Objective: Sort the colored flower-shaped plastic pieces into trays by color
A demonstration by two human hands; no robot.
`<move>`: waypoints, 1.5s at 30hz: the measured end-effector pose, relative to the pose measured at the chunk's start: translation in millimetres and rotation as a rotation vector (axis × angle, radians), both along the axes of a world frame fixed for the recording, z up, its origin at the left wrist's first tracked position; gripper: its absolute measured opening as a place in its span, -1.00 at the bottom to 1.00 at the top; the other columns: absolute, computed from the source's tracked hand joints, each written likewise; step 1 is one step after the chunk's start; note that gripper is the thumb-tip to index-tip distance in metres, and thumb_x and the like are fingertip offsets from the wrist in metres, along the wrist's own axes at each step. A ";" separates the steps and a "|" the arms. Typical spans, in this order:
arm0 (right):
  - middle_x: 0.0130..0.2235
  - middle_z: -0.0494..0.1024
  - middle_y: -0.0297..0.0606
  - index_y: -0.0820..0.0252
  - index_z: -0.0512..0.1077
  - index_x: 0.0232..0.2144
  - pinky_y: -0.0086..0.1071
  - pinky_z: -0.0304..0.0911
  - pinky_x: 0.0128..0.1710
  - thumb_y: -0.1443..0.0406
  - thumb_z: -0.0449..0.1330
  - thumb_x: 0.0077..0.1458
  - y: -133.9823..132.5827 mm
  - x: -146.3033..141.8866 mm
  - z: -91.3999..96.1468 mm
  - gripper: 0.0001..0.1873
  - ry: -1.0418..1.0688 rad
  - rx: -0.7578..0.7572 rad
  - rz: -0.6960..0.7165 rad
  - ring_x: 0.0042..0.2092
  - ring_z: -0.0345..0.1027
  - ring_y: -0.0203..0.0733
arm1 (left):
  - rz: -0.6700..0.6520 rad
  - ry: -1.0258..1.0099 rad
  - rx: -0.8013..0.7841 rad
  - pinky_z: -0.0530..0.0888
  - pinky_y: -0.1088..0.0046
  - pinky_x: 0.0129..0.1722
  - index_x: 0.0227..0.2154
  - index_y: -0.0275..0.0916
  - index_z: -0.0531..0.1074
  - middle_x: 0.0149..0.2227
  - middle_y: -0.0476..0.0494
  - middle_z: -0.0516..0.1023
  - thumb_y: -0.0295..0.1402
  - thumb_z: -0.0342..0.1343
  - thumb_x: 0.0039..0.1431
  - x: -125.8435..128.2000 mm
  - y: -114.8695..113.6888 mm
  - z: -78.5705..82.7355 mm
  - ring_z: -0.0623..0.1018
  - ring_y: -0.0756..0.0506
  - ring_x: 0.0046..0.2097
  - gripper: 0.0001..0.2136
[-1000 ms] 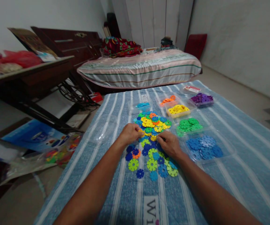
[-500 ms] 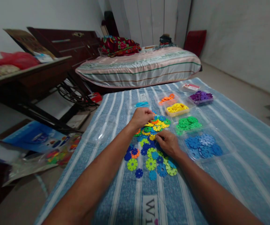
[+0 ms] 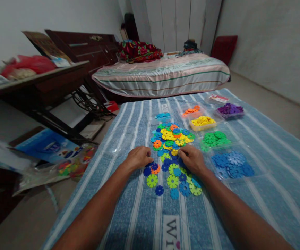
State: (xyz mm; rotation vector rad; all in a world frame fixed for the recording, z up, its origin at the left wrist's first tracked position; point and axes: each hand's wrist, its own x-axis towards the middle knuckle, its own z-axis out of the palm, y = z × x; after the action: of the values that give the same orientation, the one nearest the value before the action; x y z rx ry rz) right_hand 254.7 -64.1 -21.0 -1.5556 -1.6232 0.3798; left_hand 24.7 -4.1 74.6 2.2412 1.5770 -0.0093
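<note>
A heap of mixed-colour plastic flower discs (image 3: 171,139) lies on a blue striped cloth (image 3: 269,180). My left hand (image 3: 138,157) rests at the heap's near left edge, fingers curled over a dark blue disc. My right hand (image 3: 193,159) sits on the heap's near right side, fingers bent and pinching among the discs; what it holds is hidden. Loose lime green discs (image 3: 152,180) and blue ones lie just in front of both hands.
Clear trays to the right hold sorted discs: blue (image 3: 231,164), green (image 3: 215,139), yellow (image 3: 202,121), orange (image 3: 190,111), purple (image 3: 230,109), and light blue (image 3: 162,115). A bed (image 3: 162,74) stands beyond, a dark table (image 3: 43,81) to the left, with packaging (image 3: 51,149) on the floor.
My left hand reached forward over the heap toward the light blue tray, then drew back to the heap's near left edge. The right hand barely moved. The view shifted slightly.
</note>
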 end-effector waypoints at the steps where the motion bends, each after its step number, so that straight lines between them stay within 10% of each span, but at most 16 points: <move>1: -0.42 0.53 -0.29 0.13 0.52 -0.45 -0.38 0.16 -0.32 0.21 0.07 0.15 0.0 0.2 -0.2 -0.74 0.002 -0.005 0.001 -0.34 0.36 -0.20 | 0.007 -0.008 -0.009 0.21 0.49 -0.47 -0.61 -0.19 0.47 -0.59 0.01 0.45 -0.38 0.25 -0.17 -0.9 -1.8 -0.1 0.43 -0.04 -0.48 -0.94; 20: -0.41 0.54 -0.28 0.13 0.52 -0.45 -0.39 0.16 -0.32 0.22 0.08 0.14 0.0 0.7 -1.2 -0.75 0.010 -0.010 -0.005 -0.33 0.37 -0.20 | 0.047 -0.270 -0.230 0.19 0.50 -0.53 -0.60 -0.25 0.38 -0.64 0.06 0.36 -0.45 0.15 -0.27 -14.9 8.6 -24.9 0.33 0.01 -0.54 -0.93; 37: -0.42 0.53 -0.25 0.17 0.51 -0.46 -0.36 0.14 -0.31 0.22 0.06 0.14 0.9 -1.7 1.1 -0.72 0.018 -0.005 -0.004 -0.33 0.37 -0.18 | 0.009 -0.362 -0.332 0.21 0.49 -0.49 -0.69 -0.27 0.39 -0.66 0.05 0.35 -0.39 0.15 -0.27 -11.8 16.8 -12.6 0.29 0.04 -0.54 -0.93; 45: -0.38 0.55 -0.23 0.16 0.52 -0.44 -0.35 0.17 -0.28 0.21 0.07 0.13 0.6 -2.5 1.8 -0.74 0.032 -0.009 -0.005 -0.30 0.40 -0.16 | 0.272 -0.583 -0.261 0.19 0.54 -0.56 -0.69 -0.29 0.39 -0.72 0.06 0.33 -0.39 0.19 -0.27 -2.1 19.8 -10.2 0.28 0.07 -0.60 -0.90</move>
State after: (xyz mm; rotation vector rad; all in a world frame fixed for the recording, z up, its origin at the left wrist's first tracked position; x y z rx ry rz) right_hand 252.2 -63.4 -19.2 -1.5525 -1.5949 0.4077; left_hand 22.6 15.7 64.4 1.6158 1.4328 0.4455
